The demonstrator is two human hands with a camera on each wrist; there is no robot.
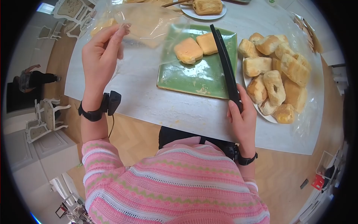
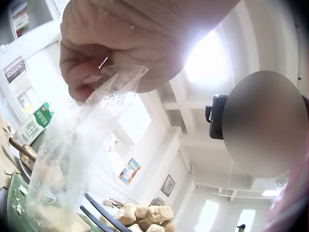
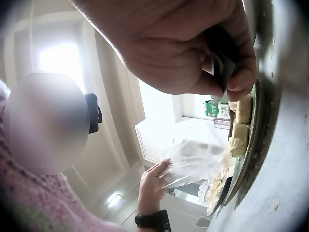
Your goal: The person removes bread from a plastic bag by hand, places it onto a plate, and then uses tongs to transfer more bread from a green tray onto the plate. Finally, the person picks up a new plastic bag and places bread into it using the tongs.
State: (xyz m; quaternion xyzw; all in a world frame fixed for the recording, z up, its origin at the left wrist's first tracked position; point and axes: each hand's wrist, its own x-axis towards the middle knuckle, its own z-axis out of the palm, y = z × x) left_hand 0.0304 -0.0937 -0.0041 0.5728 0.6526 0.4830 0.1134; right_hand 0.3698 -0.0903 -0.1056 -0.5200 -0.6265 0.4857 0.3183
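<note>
My left hand (image 1: 100, 56) pinches the edge of a clear plastic bag (image 1: 149, 23), raised over the table's left side. The bag stretches rightward and overlaps the corner of the green square plate (image 1: 194, 81) in the head view. On that plate lie two yellowish bread pieces, one nearer (image 1: 188, 50) and one farther (image 1: 207, 44). Black tongs (image 1: 225, 59) are gripped near their lower end by my right hand (image 1: 244, 117). They slant over the plate's right side, their tips pointing away from me. Two dark arms of the tongs (image 2: 101, 212) show in the left wrist view.
A white plate (image 1: 271, 118) heaped with several bread rolls (image 1: 274, 87) stands at the right, beside crumpled clear plastic (image 1: 305, 119). Another white plate (image 1: 220, 15) at the back holds a browned bread piece (image 1: 207, 6). A person (image 1: 33, 78) is at the far left, near white chairs (image 1: 46, 115).
</note>
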